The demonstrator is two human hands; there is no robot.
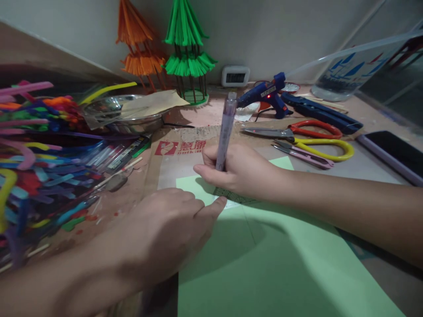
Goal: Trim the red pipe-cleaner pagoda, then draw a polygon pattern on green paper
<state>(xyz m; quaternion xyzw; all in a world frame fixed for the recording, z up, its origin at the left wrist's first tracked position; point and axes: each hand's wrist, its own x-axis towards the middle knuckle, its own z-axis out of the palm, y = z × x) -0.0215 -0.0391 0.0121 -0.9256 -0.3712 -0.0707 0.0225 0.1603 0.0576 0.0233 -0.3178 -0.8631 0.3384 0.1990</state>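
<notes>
A clear, marked protractor (233, 203) lies near the far edge of a light green paper sheet (251, 273), partly covered by both hands. My left hand (172, 220) rests on the sheet, most fingers curled and the index fingertip pressing on the protractor. My right hand (241, 169) grips an upright pen (227, 127) with a pale, see-through barrel; its tip is hidden behind the hand. A thin dark line runs down the paper from the protractor. Under the sheet is a flattened cardboard piece (167, 169) with red print.
Colourful pipe cleaners (39, 163) crowd the left side beside a metal bowl (132, 125). Orange (139, 39) and green (187, 39) tiered models stand behind. Toward the right are a glue gun (272, 97), scissors (317, 128), a blue cutter-like tool (324, 113), a phone (396, 152) and a plastic cup (343, 79).
</notes>
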